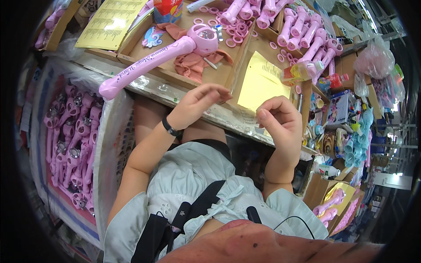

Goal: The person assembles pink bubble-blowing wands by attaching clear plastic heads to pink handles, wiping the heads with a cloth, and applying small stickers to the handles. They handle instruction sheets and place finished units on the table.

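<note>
Can't tell what, if anything, sits between right hand fingertips, too small; left hand palm side hidden; pink wand pile cut off at top edge

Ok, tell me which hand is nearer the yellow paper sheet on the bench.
Right. The right hand is curled just below the yellow paper sheet, overlapping its lower corner. The left hand hangs off to its left, beyond the wooden tray edge.

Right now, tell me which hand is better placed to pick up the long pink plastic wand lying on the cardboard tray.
Left, probably. The left hand hovers just below the long pink plastic wand, near its handle. The right hand is curled farther away, by the yellow paper sheet.
</note>
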`<state>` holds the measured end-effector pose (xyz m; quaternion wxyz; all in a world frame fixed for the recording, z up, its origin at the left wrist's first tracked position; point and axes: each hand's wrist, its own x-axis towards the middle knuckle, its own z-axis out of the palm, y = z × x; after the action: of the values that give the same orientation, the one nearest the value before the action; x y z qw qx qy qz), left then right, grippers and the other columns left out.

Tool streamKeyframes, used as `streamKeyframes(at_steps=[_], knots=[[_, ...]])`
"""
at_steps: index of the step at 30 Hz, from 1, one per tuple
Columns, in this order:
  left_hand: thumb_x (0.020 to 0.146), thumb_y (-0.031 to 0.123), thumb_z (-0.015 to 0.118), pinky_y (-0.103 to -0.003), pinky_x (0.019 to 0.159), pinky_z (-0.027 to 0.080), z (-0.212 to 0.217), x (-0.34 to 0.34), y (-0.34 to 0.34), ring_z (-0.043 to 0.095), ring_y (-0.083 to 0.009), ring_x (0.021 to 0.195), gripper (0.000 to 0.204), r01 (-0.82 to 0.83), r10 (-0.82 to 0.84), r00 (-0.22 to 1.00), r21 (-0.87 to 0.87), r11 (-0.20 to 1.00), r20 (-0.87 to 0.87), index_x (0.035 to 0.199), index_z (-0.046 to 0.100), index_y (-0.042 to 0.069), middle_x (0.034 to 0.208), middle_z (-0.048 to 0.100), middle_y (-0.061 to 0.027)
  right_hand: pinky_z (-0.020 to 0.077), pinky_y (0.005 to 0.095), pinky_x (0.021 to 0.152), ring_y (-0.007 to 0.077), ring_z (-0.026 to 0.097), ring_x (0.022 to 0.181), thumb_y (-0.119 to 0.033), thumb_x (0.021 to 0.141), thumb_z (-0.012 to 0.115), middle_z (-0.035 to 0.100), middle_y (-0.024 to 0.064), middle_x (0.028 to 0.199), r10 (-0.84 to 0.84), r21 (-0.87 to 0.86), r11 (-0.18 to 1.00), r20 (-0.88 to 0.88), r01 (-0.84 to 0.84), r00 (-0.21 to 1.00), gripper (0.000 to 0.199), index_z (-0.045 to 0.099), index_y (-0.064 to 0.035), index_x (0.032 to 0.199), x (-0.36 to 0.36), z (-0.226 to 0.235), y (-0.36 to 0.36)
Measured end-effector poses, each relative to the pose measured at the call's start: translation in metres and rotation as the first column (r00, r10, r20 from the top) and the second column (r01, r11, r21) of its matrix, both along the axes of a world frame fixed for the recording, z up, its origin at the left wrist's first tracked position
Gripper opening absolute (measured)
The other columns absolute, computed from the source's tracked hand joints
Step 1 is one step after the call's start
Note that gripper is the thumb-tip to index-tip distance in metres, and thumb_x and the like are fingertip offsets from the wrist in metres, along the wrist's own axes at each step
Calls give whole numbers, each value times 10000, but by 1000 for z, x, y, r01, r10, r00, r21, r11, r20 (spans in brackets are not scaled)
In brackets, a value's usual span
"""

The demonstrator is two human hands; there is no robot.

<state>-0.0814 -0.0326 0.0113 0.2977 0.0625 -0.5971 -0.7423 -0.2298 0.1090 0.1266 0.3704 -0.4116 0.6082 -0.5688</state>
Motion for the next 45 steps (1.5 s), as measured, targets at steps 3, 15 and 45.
streamKeyframes(at_steps=[3, 15, 45], knots=[[950, 469, 408, -343, 1013, 379, 0, -3, 6, 544, -204, 1100, 588, 291, -267, 957, 357, 888, -114, 1209, 483, -53, 1159, 571, -123, 407, 176, 606, 43, 517, 669, -84, 847, 655, 588, -8, 768, 25, 11, 1000, 126, -26, 992, 105, 586, -14, 885, -7, -2, -3], [860, 105, 646, -214, 790, 452, 38, 14, 22, 565, -57, 869, 133, 71, -137, 984, 453, 888, 113, 948, 579, 33, 918, 615, 3, 398, 174, 568, 47, 512, 639, -80, 858, 643, 584, 1, 754, -136, -87, 985, 165, 152, 977, 100, 577, -21, 903, -9, -20, 2], [863, 68, 596, -292, 903, 417, 55, 24, 37, 512, -81, 711, 109, -40, -51, 987, 540, 841, 152, 778, 527, 60, 757, 558, -12, 405, 165, 630, 42, 510, 691, -48, 864, 634, 587, 13, 790, -281, -217, 928, 127, 303, 951, 102, 557, 2, 906, 12, -31, 11]])
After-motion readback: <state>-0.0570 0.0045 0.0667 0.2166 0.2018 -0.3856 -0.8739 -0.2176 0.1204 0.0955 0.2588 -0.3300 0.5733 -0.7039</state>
